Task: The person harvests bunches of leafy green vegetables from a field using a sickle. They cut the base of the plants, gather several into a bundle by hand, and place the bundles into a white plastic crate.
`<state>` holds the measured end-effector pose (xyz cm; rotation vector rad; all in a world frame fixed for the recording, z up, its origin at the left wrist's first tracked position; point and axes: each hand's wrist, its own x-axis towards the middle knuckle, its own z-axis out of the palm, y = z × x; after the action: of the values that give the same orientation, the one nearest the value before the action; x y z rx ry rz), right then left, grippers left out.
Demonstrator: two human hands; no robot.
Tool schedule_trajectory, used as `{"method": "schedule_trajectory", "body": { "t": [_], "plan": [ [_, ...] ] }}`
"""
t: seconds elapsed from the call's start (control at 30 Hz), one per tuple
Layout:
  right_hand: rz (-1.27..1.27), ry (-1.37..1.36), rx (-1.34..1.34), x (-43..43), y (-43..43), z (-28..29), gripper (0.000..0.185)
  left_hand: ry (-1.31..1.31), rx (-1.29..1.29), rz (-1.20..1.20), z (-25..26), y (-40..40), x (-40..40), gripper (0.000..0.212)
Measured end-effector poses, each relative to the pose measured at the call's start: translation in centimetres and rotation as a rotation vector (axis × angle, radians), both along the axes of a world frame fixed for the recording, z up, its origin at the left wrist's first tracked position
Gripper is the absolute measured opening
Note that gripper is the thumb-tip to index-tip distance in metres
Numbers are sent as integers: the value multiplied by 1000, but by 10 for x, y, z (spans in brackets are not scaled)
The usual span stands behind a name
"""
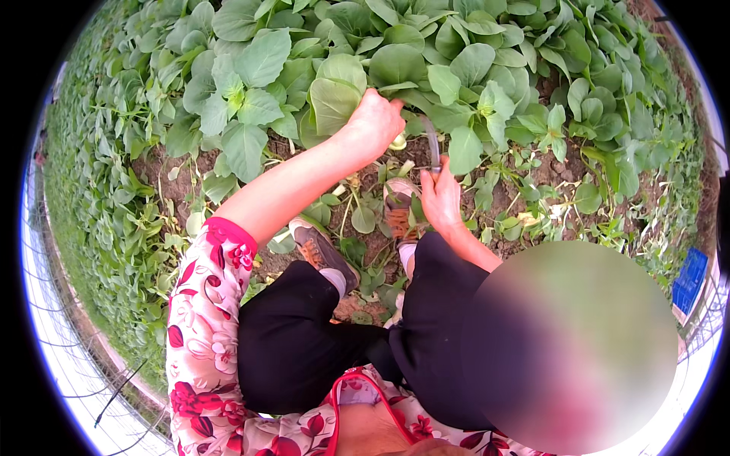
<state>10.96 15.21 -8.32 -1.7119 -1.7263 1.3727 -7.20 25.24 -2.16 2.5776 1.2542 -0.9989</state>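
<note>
My left hand (pixel 377 122) is closed around a leafy green plant, likely bok choy (pixel 340 102). Its broad leaves spread above and left of my fist, and a pale stem base (pixel 398 142) shows just below it. In my right hand (pixel 442 198) is the handle of a sickle, mostly hidden by my fingers. The sickle's curved metal blade (pixel 432 139) points away from me, a little to the right of the pale stem base. Leaves cover the tip of the blade, so whether it touches a stem cannot be told.
Dense leafy greens (pixel 399 62) fill the bed ahead. Taller broad-leaved weeds (pixel 259 80) stand among them. My shoes (pixel 325 251) rest on soil (pixel 171 182) strewn with loose leaves and cut stalks. A blue object (pixel 690 279) lies at far right. A blurred patch hides the lower right.
</note>
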Motion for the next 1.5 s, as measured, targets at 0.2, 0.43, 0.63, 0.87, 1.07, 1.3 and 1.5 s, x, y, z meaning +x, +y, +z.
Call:
{"method": "schedule_trajectory", "body": {
  "t": [0.2,0.43,0.63,0.87,1.07,1.3,1.5],
  "plan": [
    [153,-182,-100,-25,48,-18,34,29,42,89,1,8,-12,18],
    [-17,128,-370,-45,84,-52,39,73,11,276,-8,3,-41,24],
    [-42,40,-401,-42,83,-51,38,27,31,243,-23,-11,-65,23],
    [176,-149,-136,-37,64,-35,35,-4,95,203,-37,-27,-74,35],
    [241,-127,-112,-51,86,-58,36,-73,202,134,-42,-40,-86,42],
    [243,-58,-188,-50,95,-68,39,-89,255,135,-51,-45,-90,38],
    [323,-176,-183,-46,88,-79,37,-198,316,140,-60,-53,-95,29]
  ]
}}
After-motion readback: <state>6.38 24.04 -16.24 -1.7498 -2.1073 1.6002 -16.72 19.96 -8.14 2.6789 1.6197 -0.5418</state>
